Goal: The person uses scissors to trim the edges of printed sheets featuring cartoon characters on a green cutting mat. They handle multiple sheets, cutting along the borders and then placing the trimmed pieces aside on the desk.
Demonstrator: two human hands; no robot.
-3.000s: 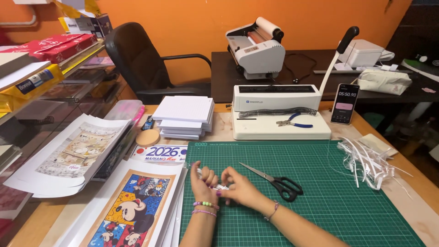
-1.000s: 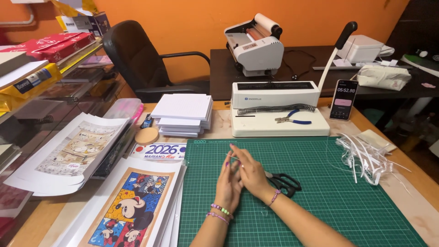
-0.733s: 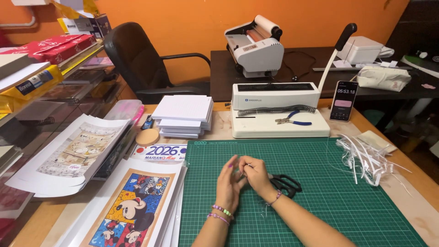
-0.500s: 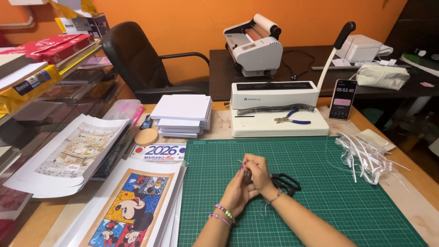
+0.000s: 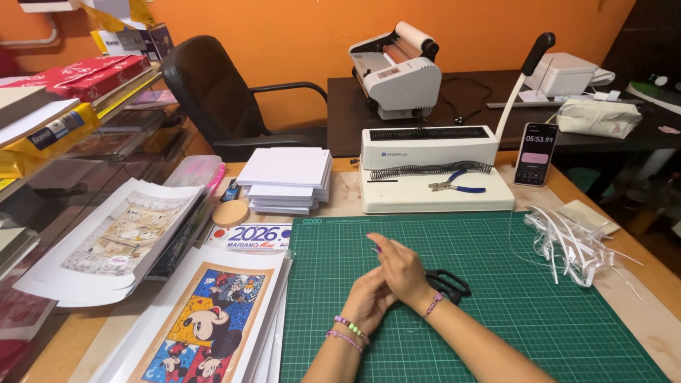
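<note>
Looking down through the head camera, I see both hands meeting low in the middle of the frame over the green cutting mat (image 5: 539, 312). The right hand (image 5: 401, 268) lies across the top, fingers stretched out and loosely spread, pointing toward the upper left. The left hand (image 5: 369, 301) is tucked under it, fingers curled, and the two are touching. I cannot tell whether either one is pinching anything; whatever sits between them is hidden.

Just to the right of the right wrist, the black handles of a pair of scissors (image 5: 448, 284) lie on the mat, partly covered by the hand. Further right, at the mat's edge, is a loose heap of white paper strips (image 5: 571, 245).

Above the mat, centre frame, stands a white binding machine (image 5: 433, 167) with a coil of black wire and blue-handled pliers (image 5: 457, 187) resting on its tray. A phone (image 5: 535, 153) stands propped to its right. A stack of white sheets (image 5: 287, 177) sits left of the machine, and colourful cartoon prints (image 5: 206, 323) fill the lower left beside the mat.
</note>
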